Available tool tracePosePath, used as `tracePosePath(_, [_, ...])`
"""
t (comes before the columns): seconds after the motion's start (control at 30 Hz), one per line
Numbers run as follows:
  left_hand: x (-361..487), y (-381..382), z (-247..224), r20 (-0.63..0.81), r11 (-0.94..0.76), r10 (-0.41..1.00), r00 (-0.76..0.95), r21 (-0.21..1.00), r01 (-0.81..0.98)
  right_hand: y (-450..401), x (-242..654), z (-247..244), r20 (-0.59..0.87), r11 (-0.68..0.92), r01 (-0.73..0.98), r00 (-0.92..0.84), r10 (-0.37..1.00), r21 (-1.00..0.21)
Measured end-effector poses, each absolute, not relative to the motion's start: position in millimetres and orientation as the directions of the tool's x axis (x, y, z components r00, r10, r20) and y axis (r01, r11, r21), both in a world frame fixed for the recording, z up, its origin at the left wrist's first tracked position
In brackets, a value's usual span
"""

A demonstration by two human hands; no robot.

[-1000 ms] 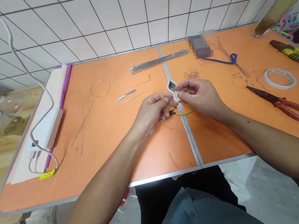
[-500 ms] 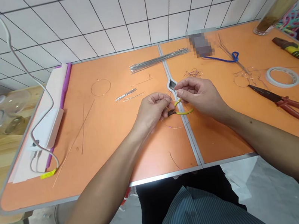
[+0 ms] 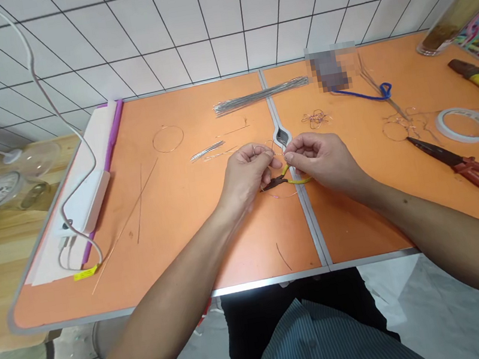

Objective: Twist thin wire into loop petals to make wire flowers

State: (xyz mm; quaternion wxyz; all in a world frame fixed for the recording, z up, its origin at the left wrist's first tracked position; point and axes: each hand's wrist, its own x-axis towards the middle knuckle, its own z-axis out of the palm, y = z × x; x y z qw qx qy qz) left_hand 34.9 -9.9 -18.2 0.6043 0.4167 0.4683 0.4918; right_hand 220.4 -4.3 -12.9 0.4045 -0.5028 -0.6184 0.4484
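Holds thin wire [image 3: 283,197] between both hands above yellow-handled pliers [image 3: 300,181], with left hand [image 3: 243,179] pinched on it and right hand [image 3: 327,156] fingertips together, contents unclear; apparently partway, with one ring [image 3: 168,138] rounded, straight wires [image 3: 128,221] unbent.

A small craft workspace for wirework is shown, though whether it is set in a home or a shop cannot be told. On the orange table [image 3: 247,227], a wire bundle [image 3: 260,96] is laid near the tiled wall [image 3: 222,12]; to its right, red-handled pliers [image 3: 464,162] and a tape roll [image 3: 465,124] are placed.
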Motion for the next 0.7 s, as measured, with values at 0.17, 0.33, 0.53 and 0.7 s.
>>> tracePosePath(0.17, [36.6,-10.3,-19.0,-0.155,0.169,0.984,0.09,0.97,-0.176,-5.9,218.3,-13.4,0.086,0.125,0.297,-0.141,0.986,-0.947])
tracePosePath(0.33, [37.6,-11.1,-19.1,-0.156,0.17,0.984,0.089,0.97,-0.174,-6.6,217.9,-14.0,0.102,0.142,0.305,-0.143,0.984,-0.942])
tracePosePath(0.53, [38.3,-12.3,-22.1,-0.125,0.144,0.986,0.109,0.97,-0.194,-7.2,218.2,-14.4,0.107,0.145,0.305,-0.138,0.985,-0.941])
tracePosePath(0.7, [39.2,-13.8,-20.5,-0.132,0.15,0.986,0.102,0.969,-0.194,-8.4,218.4,-13.5,0.097,0.136,0.304,-0.14,0.985,-0.943])
